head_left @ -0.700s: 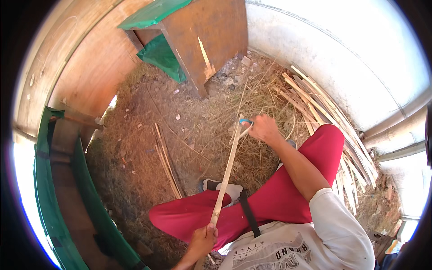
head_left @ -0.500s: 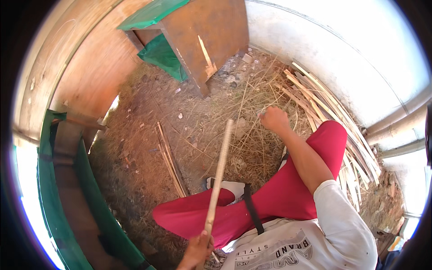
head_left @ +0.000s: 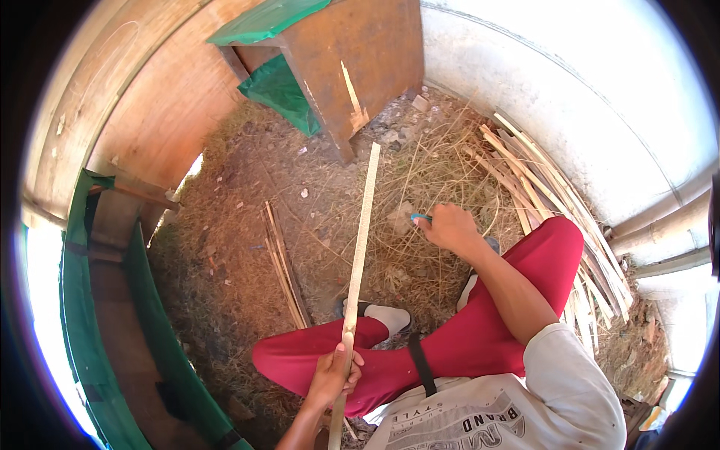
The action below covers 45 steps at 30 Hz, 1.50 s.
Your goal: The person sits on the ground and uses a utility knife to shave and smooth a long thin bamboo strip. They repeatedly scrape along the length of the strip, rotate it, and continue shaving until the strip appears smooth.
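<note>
My left hand [head_left: 330, 379] is closed around a long, pale bamboo strip [head_left: 363, 225]. The strip slants up and away, its far tip above the dirt floor near the wooden cabinet. Fingers of my right hand [head_left: 451, 227] are wrapped round a small tool with a blue end [head_left: 421, 217]; the rest of it is hidden in the fist, so its kind is unclear. That hand is to the right of the strip and apart from it, above the straw-covered ground.
Split bamboo strips [head_left: 536, 176] lie piled along the white wall at the right. Several thin sticks [head_left: 282, 262] rest on the ground left of my foot. A brown wooden cabinet [head_left: 375, 67] stands ahead, and a green-covered bench frame [head_left: 79, 300] at the left.
The bamboo strip has risen and reaches farther ahead, with my left hand slightly higher on it. My right hand has come nearer and a little left, showing the blue end.
</note>
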### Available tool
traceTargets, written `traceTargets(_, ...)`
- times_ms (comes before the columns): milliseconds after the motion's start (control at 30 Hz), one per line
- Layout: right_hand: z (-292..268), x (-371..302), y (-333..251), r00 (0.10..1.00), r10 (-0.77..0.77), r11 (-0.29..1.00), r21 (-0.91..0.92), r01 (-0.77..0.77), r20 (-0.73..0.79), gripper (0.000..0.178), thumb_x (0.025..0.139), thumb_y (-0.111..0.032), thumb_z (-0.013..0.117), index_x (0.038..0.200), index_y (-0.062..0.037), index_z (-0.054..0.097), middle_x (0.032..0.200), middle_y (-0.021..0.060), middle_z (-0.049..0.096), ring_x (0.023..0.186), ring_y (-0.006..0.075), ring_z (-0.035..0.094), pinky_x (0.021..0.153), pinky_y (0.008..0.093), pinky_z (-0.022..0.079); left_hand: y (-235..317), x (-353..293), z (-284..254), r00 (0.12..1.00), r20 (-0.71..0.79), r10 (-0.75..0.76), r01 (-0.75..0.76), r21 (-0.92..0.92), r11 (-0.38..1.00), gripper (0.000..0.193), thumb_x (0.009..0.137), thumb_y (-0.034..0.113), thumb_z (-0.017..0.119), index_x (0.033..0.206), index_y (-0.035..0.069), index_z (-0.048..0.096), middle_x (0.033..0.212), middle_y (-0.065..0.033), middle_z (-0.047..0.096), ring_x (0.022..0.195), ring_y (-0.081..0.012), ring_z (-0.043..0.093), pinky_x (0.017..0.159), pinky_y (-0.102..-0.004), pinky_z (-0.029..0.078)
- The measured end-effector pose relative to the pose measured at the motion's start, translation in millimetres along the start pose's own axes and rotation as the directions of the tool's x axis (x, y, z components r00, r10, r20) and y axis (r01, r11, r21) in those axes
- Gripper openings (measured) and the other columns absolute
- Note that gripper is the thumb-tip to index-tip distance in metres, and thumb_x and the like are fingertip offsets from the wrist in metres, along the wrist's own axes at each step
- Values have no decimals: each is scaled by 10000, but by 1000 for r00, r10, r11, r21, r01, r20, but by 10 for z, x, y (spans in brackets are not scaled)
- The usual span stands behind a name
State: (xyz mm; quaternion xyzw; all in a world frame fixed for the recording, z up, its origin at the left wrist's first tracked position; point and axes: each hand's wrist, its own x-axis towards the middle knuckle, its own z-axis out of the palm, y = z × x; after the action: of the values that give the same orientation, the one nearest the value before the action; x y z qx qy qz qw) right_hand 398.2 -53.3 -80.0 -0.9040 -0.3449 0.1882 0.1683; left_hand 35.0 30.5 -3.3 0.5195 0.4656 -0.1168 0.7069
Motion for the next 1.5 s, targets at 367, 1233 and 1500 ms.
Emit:
traceTargets(367, -68, -110, -17, 990, -57, 940, 326, 97, -129, 448, 964, -484, 624, 989, -66, 782, 669, 210, 640, 659, 389, 662, 662, 485, 532, 183, 466, 255, 995, 51, 91, -87, -79, 993, 458, 1118, 471, 307, 1065, 59, 501, 652, -62, 500, 437, -106, 400, 409, -277, 355)
traceTargets(1233, 270, -399, -228, 812, -512, 825, 104, 556, -278, 384, 935, -453, 675, 948, -81, 770, 742, 113, 717, 585, 321, 676, 504, 431, 515, 317, 1093, 461, 854, -320, 410, -318, 303, 898, 425, 1091, 290, 477, 808, -1, 606, 586, -37, 511, 523, -116, 490, 511, -324, 392)
traceTargets(1500, 448, -356, -188, 787, -514, 818, 81, 569, -340, 417, 928, -489, 670, 962, -87, 773, 761, 104, 726, 574, 302, 678, 471, 415, 501, 133, 1178, 451, 831, -339, 441, -311, 373, 874, 407, 1080, 269, 463, 847, -26, 619, 599, -142, 549, 551, -262, 571, 581, -433, 446)
